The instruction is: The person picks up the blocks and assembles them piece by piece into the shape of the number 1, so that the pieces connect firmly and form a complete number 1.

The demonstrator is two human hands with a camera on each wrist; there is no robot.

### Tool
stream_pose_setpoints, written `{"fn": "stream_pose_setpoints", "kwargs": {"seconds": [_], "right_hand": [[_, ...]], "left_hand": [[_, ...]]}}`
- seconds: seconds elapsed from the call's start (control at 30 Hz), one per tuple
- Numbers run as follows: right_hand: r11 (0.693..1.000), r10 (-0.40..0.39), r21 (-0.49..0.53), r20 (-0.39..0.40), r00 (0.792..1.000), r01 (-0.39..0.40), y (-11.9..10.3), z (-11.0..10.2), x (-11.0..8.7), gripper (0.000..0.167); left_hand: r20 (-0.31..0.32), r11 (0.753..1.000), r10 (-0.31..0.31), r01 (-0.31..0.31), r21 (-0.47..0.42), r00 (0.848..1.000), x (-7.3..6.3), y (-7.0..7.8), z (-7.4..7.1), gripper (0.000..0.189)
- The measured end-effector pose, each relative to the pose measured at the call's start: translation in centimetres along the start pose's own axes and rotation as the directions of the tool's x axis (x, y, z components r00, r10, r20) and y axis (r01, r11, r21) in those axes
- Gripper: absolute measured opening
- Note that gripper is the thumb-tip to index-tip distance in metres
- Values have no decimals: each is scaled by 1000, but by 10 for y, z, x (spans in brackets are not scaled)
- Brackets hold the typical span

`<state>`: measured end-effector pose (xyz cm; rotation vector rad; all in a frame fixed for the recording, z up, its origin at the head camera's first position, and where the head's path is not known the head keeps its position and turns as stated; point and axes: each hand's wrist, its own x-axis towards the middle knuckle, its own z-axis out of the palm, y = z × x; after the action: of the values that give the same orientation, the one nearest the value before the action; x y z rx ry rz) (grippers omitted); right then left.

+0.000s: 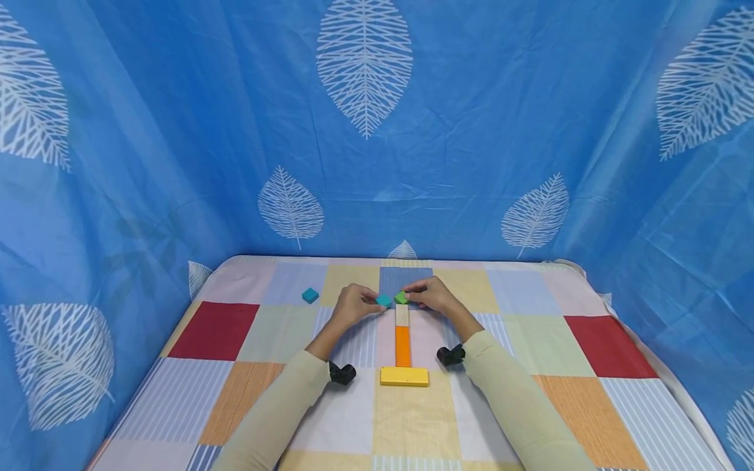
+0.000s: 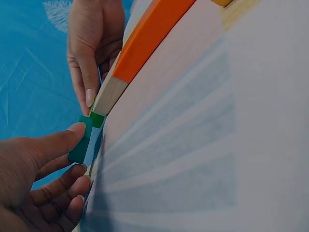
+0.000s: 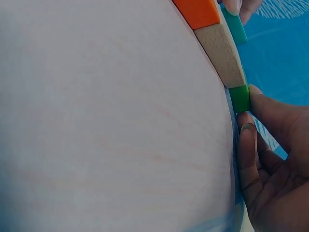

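Observation:
My left hand point(image 1: 355, 304) pinches a teal block point(image 1: 384, 301) between thumb and fingers, just left of the row of blocks. In the left wrist view that teal block point(image 2: 81, 140) is held tilted, close to the green one. My right hand point(image 1: 434, 294) pinches a small green block point(image 1: 401, 297) at the far end of the row. The green block point(image 3: 240, 99) meets the end of a plain wooden block point(image 3: 221, 53) in the right wrist view. Behind the wooden block lies an orange block point(image 1: 403, 347), and a yellow block point(image 1: 404, 377) lies crosswise at the near end.
A second teal block point(image 1: 310, 296) lies by itself to the left on the patchwork cloth point(image 1: 318, 418). Blue leaf-print curtains point(image 1: 448, 131) surround the table at the back and sides. Black wrist-worn devices point(image 1: 342, 373) sit under both forearms.

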<state>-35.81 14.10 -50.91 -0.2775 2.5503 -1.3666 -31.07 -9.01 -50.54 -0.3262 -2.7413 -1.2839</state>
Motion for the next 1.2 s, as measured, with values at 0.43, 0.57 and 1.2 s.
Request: {"fn": "stream_pose_setpoints", "kwargs": {"seconds": [0.43, 0.57, 1.2], "right_hand": [[1000, -4, 16, 8, 1000, 4, 2, -1, 1, 26], [1000, -13, 20, 12, 1000, 13, 1, -1, 1, 26], [1000, -2, -6, 0, 1000, 2, -1, 0, 1, 25]], "left_hand": [[17, 1000, -16, 17, -8, 1000, 7, 2, 7, 26], [20, 1000, -28, 29, -6, 999, 9, 1, 8, 26], [23, 997, -77, 77, -1, 997, 8, 5, 10, 25]]}}
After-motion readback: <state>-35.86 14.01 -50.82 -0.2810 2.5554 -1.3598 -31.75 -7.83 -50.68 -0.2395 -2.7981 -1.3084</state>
